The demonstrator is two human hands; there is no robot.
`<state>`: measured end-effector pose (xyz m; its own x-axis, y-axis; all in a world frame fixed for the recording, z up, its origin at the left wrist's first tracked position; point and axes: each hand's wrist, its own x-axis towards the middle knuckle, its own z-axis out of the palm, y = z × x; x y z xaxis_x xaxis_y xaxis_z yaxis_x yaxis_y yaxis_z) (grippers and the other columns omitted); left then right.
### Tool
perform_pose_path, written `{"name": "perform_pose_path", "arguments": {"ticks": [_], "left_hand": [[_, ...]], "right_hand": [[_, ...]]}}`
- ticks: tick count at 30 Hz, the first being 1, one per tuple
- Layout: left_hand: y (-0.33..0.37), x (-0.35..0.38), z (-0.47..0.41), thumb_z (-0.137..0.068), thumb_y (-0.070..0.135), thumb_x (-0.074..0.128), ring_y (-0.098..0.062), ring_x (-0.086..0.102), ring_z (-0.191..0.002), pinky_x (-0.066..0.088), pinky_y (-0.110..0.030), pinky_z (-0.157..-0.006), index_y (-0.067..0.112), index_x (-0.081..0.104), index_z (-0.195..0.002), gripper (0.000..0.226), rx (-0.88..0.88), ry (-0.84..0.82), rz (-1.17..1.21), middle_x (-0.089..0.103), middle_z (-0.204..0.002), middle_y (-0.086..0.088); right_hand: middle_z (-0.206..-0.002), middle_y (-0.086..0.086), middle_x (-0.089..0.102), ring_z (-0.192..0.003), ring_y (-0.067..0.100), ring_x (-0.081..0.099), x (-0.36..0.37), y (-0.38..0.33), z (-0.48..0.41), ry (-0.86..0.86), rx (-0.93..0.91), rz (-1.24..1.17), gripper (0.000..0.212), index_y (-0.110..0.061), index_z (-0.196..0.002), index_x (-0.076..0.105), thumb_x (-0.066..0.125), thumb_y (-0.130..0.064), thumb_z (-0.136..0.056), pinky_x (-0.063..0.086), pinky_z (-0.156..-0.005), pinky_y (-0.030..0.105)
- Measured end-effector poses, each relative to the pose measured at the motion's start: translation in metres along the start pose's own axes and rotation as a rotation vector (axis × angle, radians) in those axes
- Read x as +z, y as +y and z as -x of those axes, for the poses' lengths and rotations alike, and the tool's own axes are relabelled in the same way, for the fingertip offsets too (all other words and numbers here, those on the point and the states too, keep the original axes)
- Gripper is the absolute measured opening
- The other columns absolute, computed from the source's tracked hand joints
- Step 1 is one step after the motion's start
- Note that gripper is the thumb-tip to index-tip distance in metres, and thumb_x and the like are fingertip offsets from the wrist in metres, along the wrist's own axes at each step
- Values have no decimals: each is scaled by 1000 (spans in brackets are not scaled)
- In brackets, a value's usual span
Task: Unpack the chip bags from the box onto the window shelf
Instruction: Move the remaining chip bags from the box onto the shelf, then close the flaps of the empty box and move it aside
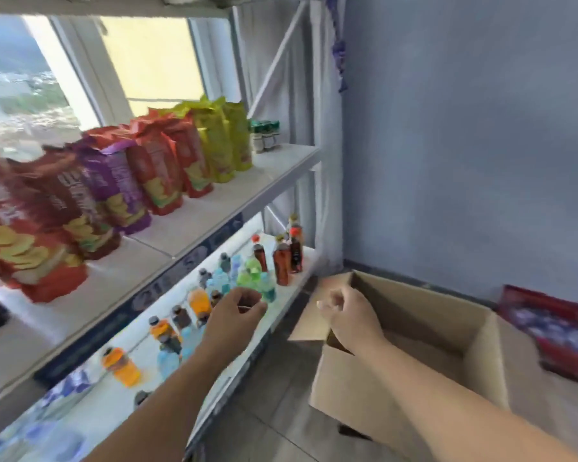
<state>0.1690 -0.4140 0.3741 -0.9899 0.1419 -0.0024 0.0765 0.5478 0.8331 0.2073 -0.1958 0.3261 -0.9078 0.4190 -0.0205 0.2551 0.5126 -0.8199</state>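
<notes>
Box [347, 395] lies just under the R grip [344, 311] (curled, on what I can't tell); L grip [237, 308], slack and empty, hangs nearer the shelf [274, 168].

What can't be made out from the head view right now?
Inside the box, head view: near wall and right forearm hide part of the bottom.
Print on chip bags: motion blur.
Far-right red pack: cut by edge.
Grip of left hand, right hand: blurred.
</notes>
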Motion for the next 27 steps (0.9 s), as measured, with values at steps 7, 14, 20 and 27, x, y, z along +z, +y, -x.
{"name": "perform_pose_path", "arguments": {"ticks": [7, 14, 20, 27], "left_hand": [[5, 128, -44, -91, 25, 71, -13, 59, -69, 44, -30, -63, 25, 68, -93, 4, -60, -215, -47, 66, -82, 5], [-12, 233, -118, -91, 26, 70, -9, 63, -86, 42, -18, -67, 22, 69, -100, 10, -77, -445, -63, 68, -93, 5], [-29, 301, -176, -95, 27, 66, -8, 59, -96, 43, -18, -74, 20, 66, -112, 18, -142, -614, -84, 65, -106, 4], [-65, 364, -205, -95, 33, 65, -10, 61, -98, 51, -31, -89, 27, 66, -109, 15, -240, -713, -209, 66, -102, 9]], "right_hand": [[-104, -4, 64, -96, 16, 62, -50, 122, -26, 99, 241, 29, 32, -20, -110, 64, 69, -41, -87, 48, -82, 30], [-103, -6, 60, -94, 13, 60, -56, 195, -67, 182, 474, 33, 32, -20, -112, 62, 68, -41, -89, 45, -79, 29], [-107, -5, 62, -94, 13, 61, -60, 234, -104, 238, 645, 40, 34, -20, -113, 61, 69, -42, -89, 41, -78, 26], [-111, -3, 64, -97, 14, 62, -70, 299, -116, 258, 818, 16, 39, -17, -120, 62, 68, -41, -90, 44, -80, 27]]}}
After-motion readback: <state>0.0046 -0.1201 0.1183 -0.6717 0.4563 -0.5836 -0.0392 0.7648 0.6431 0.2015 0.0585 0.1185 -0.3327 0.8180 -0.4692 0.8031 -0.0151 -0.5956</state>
